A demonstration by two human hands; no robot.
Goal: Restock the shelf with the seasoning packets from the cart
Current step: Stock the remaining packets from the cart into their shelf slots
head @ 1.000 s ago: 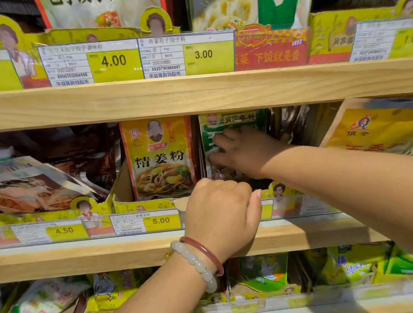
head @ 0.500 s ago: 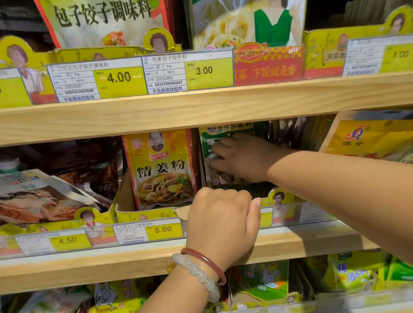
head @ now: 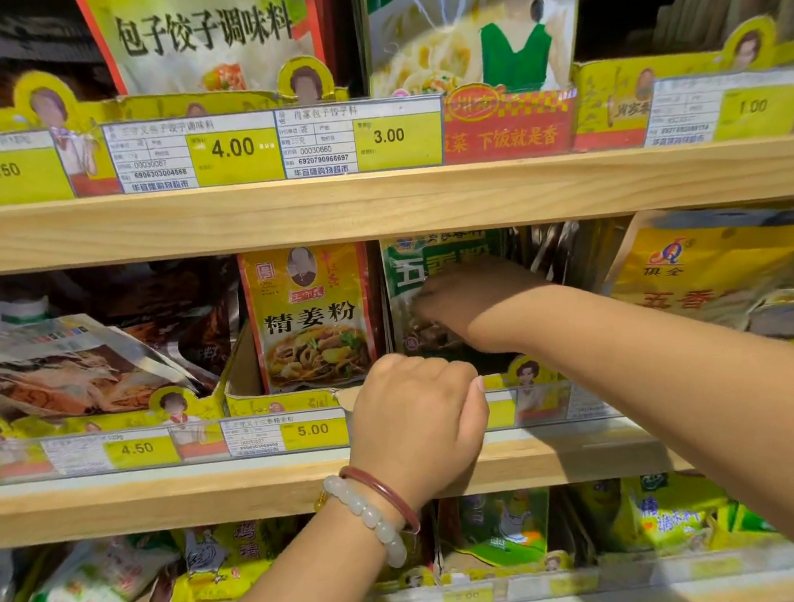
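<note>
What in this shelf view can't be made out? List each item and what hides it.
- Green packet, head view: lower front hidden behind the right hand.
- Right-hand fingertips: in shadow, so the grip is unclear.
- Left hand: fingers curl over the tray's front edge; what they touch is hidden.
- Price tag beside the 5.00 tag: covered by the left hand.
- Cart: outside the frame.

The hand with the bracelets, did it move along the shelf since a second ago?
No. The left hand still sits just right of the 5.00 price tag on the middle shelf; only the camera tilted.
</note>
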